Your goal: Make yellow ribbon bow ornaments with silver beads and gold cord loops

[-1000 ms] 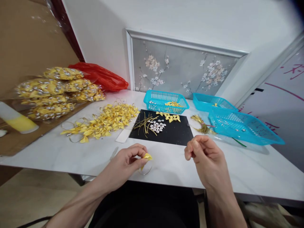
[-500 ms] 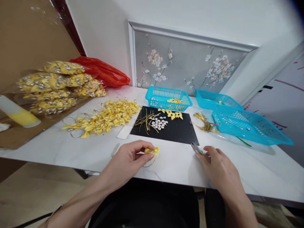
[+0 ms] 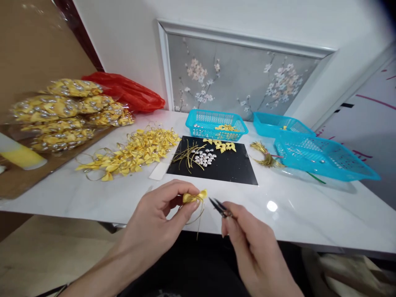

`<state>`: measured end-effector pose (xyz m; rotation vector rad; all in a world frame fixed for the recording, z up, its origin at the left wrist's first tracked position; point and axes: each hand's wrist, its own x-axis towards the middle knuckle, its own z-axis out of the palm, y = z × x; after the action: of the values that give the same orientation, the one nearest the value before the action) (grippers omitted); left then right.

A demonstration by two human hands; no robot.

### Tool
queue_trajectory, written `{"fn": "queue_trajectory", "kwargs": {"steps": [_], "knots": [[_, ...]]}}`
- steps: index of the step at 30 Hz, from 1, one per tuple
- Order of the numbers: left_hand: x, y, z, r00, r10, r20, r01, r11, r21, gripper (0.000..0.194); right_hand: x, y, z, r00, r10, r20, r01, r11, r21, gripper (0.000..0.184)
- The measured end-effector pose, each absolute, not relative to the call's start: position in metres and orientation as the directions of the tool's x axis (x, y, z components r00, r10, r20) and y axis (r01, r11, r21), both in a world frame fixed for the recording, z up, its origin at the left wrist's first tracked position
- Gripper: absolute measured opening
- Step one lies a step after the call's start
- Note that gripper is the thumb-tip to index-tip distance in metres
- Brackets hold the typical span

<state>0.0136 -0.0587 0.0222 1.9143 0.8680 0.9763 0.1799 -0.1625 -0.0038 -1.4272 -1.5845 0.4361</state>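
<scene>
Between the thumb and fingers of my left hand (image 3: 168, 212) is a yellow ribbon flower (image 3: 189, 198), with thin gold wire hanging below it. My right hand (image 3: 247, 231) grips a pair of pliers (image 3: 220, 207); their dark, pointed jaws are slightly parted and aim at the flower, a short gap away. Most of the handles are hidden in my palm. Beyond my hands lies a black mat (image 3: 235, 169), bearing silver heart-shaped beads (image 3: 206, 159), loose gold wires (image 3: 189, 154) and yellow ribbon pieces (image 3: 221, 145).
A heap of yellow flowers (image 3: 136, 152) spreads at left, near bagged flowers (image 3: 46, 109) and a red plastic bag (image 3: 126, 93). Blue baskets (image 3: 193, 132) stand at the back, with others (image 3: 334, 161) at right beside a wire bundle (image 3: 267, 159).
My right hand has lifted the pliers from the table's right side and brought them left, close to the flower. My left hand still pinches the flower, now slightly turned.
</scene>
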Motion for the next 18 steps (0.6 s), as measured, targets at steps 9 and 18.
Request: {"fn": "queue_trajectory", "kwargs": {"steps": [9, 18], "knots": [[0.009, -0.066, 0.02, 0.377, 0.778, 0.504, 0.27, -0.612, 0.743, 0.025, 0.154, -0.15, -0.012, 0.188, 0.838, 0.511, 0.713, 0.242, -0.659, 0.027], [0.014, -0.066, 0.019, 0.357, 0.797, 0.487, 0.253, -0.585, 0.771, 0.022, 0.154, -0.147, -0.008, 0.209, 0.795, 0.569, 0.771, 0.224, -0.596, 0.026]]}}
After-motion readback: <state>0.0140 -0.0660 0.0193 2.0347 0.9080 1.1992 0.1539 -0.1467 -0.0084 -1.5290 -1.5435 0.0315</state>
